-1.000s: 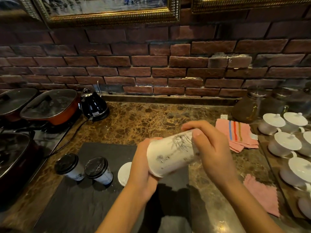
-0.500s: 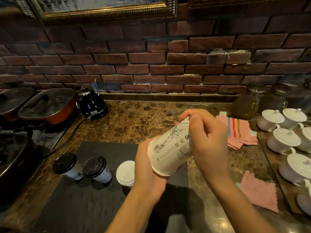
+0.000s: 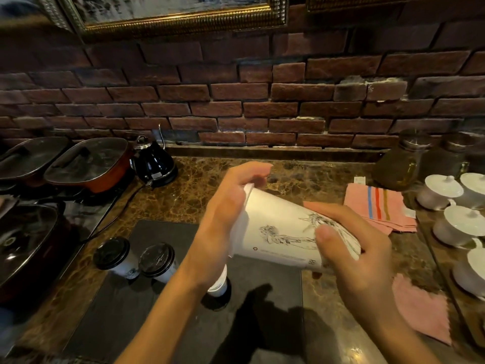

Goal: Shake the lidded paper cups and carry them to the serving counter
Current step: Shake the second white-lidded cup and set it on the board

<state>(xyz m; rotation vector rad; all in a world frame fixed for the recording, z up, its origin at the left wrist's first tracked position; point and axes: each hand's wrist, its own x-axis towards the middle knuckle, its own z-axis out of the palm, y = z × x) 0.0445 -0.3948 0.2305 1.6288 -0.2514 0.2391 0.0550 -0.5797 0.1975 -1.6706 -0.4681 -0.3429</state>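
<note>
I hold a white paper cup (image 3: 278,232) with a black line drawing above the counter, lying nearly on its side with its left end higher. My left hand (image 3: 225,219) presses its palm over the left end. My right hand (image 3: 351,248) wraps the right end, thumb on the drawing. Its lid is hidden by my hands. Two black-lidded paper cups (image 3: 112,254) (image 3: 156,260) stand side by side on a dark slate mat (image 3: 131,311). A third cup with a white top (image 3: 219,283) stands partly hidden under my left wrist.
A black kettle (image 3: 153,164) and lidded red pans (image 3: 89,164) stand at the back left. Pink cloths (image 3: 380,208) (image 3: 420,308) lie on the marble counter at right, beside several white lidded teacups (image 3: 456,219) and glass jars (image 3: 396,164). A brick wall rises behind.
The cup has swung from a steep tilt to almost flat, its drawn side turning toward me. Both hands moved with it, my left rising and my right dropping lower right.
</note>
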